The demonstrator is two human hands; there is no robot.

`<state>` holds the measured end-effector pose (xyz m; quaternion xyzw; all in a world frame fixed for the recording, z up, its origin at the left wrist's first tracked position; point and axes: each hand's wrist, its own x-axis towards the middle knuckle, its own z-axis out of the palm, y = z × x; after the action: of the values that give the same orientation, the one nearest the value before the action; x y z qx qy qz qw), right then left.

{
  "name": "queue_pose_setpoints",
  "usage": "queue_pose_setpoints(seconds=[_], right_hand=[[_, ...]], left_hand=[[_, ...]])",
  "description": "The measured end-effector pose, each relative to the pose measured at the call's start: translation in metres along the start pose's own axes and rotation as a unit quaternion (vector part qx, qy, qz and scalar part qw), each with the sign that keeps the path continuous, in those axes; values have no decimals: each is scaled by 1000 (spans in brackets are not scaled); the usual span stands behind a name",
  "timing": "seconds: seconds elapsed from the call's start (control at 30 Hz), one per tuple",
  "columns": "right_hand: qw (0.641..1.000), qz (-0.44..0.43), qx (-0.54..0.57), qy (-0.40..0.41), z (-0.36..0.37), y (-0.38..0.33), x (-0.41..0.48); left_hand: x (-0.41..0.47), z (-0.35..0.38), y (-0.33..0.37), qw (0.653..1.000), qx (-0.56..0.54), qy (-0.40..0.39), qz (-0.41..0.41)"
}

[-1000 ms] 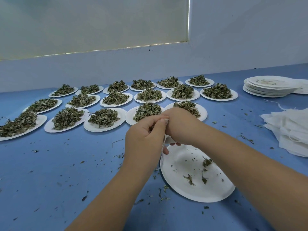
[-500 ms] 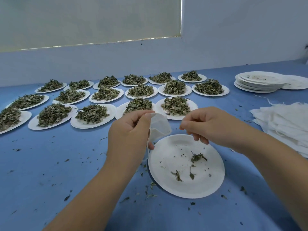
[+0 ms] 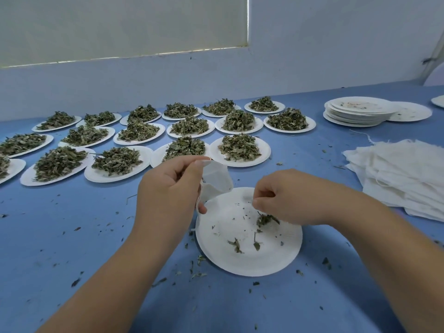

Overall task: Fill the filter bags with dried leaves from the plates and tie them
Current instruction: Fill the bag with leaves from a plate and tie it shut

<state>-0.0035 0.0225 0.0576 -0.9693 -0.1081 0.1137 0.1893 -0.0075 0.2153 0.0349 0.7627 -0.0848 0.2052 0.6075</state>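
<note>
My left hand [image 3: 168,188] grips a white filter bag [image 3: 216,182] by its top edge, just above the far left rim of a nearly bare paper plate [image 3: 249,260]. My right hand [image 3: 286,195] hovers over that plate with fingertips curled down on a small clump of dried leaves [image 3: 265,219]. A few leaf scraps [image 3: 236,245] lie loose on the plate. Whether the bag holds leaves is hidden by the cloth and my fingers.
Several paper plates heaped with dried leaves [image 3: 237,147] stand in rows across the back of the blue table [image 3: 72,236]. A stack of used plates [image 3: 360,111] sits far right, with a pile of white filter bags [image 3: 403,174] nearer. Leaf crumbs litter the tabletop.
My hands came apart from in front of the leaf plates. The left kept the bag; the right dropped onto the near plate and closed on the leaf clump.
</note>
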Motion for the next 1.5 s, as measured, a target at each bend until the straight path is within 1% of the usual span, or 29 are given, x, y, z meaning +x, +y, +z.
queue_pose_setpoints(seconds=[0.17, 0.33, 0.47, 0.57, 0.7, 0.83, 0.93, 1.07, 1.27, 1.37, 1.5], right_hand=[[1000, -15, -15, -23, 4, -6, -4], [999, -47, -9, -22, 10, -12, -7], [996, -84, 20, -29, 17, -17, -10], [989, -117, 59, -65, 15, -17, -15], [983, -170, 9, -63, 10, -16, -17], [976, -203, -30, -70, 16, -21, -17], [974, -205, -56, -76, 19, -20, -19], [978, -190, -45, -70, 7, -12, -21], [976, -177, -45, -115, -2, -7, -26], [976, -182, -46, -113, 5, -10, -24], [976, -192, -56, -89, 12, -12, -22]], left_hand=[[-1, 0, 1, 1000, 0, -1, -3], [0, 1, 1, 1000, 3, -1, -3], [-1, 1, 2, 1000, 8, -2, -1], [-1, 1, 2, 1000, 12, -4, 1], [0, 1, 2, 1000, 19, -2, 4], [0, 2, 2, 1000, 26, 0, 3], [0, 1, 3, 1000, 24, 0, 2], [0, -1, 2, 1000, 16, 2, -5], [0, 1, 1, 1000, 8, -6, -5], [0, 2, 1, 1000, 13, -7, -1], [0, 0, 2, 1000, 12, -4, -3]])
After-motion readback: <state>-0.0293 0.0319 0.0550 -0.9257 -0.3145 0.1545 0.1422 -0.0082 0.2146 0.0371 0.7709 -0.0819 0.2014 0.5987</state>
